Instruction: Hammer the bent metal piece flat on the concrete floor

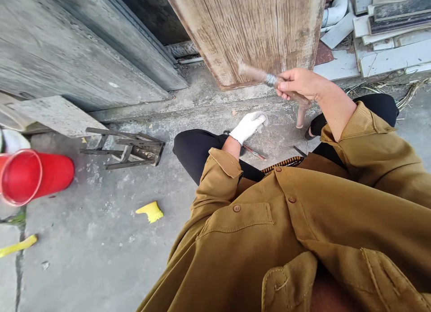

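My right hand [296, 84] is bare and wrapped round a brown stick [254, 73] with silvery wire wound about it. The stick points up to the left and is blurred by motion. Below that hand a short brown piece [302, 113] hangs down; whether it is part of the stick I cannot tell. In a white glove, my left hand [249, 125] is held low between my knees with its fingers curled. Whatever they hold, if anything, is blurred. A thin reddish rod [255, 153] lies on the ground just under the glove.
A weathered wooden panel [256, 29] stands ahead, beside grey boards [67, 47]. Left are a small wooden stool [126, 149], tipped over, a red bucket [55, 172] on its side and a yellow scrap [151, 212]. Stacked white planks [393, 58] lie at right.
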Demonstrator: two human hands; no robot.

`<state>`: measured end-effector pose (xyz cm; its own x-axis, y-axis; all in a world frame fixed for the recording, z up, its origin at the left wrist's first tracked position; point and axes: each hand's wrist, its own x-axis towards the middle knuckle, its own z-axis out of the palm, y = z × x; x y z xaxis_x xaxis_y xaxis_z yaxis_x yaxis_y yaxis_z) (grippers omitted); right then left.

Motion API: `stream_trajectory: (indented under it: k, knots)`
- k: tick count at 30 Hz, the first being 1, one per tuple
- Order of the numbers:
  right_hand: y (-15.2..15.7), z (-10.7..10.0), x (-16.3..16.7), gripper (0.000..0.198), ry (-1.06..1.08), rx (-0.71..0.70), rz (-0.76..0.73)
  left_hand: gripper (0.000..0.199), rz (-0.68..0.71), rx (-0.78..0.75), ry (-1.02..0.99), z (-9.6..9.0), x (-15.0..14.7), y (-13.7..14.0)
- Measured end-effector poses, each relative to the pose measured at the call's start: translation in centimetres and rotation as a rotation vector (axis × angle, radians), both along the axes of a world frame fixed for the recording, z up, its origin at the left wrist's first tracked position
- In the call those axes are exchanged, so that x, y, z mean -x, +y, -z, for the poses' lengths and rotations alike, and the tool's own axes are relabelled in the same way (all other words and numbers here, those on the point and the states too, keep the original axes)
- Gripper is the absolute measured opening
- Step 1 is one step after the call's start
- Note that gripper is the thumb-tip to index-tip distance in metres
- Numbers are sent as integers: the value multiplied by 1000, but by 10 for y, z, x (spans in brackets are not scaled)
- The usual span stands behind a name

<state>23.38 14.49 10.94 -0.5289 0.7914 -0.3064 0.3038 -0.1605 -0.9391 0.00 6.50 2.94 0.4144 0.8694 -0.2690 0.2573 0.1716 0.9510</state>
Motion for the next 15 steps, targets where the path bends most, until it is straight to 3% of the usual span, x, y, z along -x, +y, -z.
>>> stream_trajectory:
  k: [1,3,7,9,13,15]
  knots:
    - [2,2,0,18,-61,-40,71,32,19,-1,-6,-1,-2,-2]
    - [3,6,4,10,-332,-135,73,28,43,-1,-11,-7,-3,-8]
    - [-7,15,20,11,-868,-239,-304,16,100,-34,-23,-27,5,-22]
    - [-17,16,26,11,-919,-115,-452,14,122,-71,-22,-35,11,-26]
    - [-27,10,27,8,-714,439,-493,20,117,-105,-25,-33,14,-22]
    - [-25,2,20,8,-527,516,-504,27,103,-114,-38,-23,12,-15]
